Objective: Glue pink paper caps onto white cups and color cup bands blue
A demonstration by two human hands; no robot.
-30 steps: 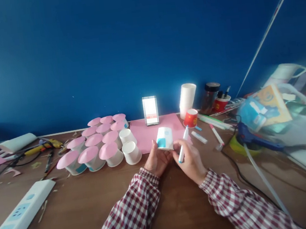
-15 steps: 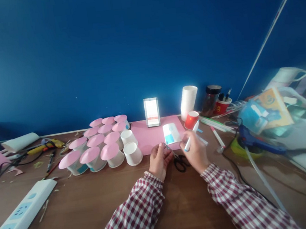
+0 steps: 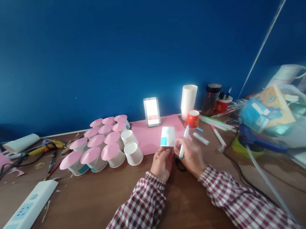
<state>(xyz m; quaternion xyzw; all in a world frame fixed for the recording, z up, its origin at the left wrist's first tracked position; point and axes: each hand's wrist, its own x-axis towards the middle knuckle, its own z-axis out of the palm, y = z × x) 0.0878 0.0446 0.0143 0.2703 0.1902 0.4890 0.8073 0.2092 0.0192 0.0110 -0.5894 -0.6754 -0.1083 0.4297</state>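
My left hand (image 3: 162, 163) pinches the lower edge of a small white paper cup with a blue patch (image 3: 167, 136), held up over the brown table (image 3: 98, 210). My right hand (image 3: 191, 156) grips a white marker with a blue tip (image 3: 183, 142) and also touches the cup's right side. Both sleeves are red-and-white check. Black scissors (image 3: 179, 164) lie partly hidden under my hands. A pink paper sheet (image 3: 150, 135) lies just behind the cup.
Several cups capped with pink discs (image 3: 96, 149) and two plain white cups (image 3: 131, 147) stand at left centre. A power strip (image 3: 18, 220) lies front left. A tall cup stack (image 3: 188, 99), a red cup (image 3: 192, 119), markers (image 3: 217, 134), a blue glue gun (image 3: 253, 139) and clutter fill the right.
The cup was lifted away toward the pink sheet half a second ago; now it is back closer to my hands and turned, with the marker lowered beside it.
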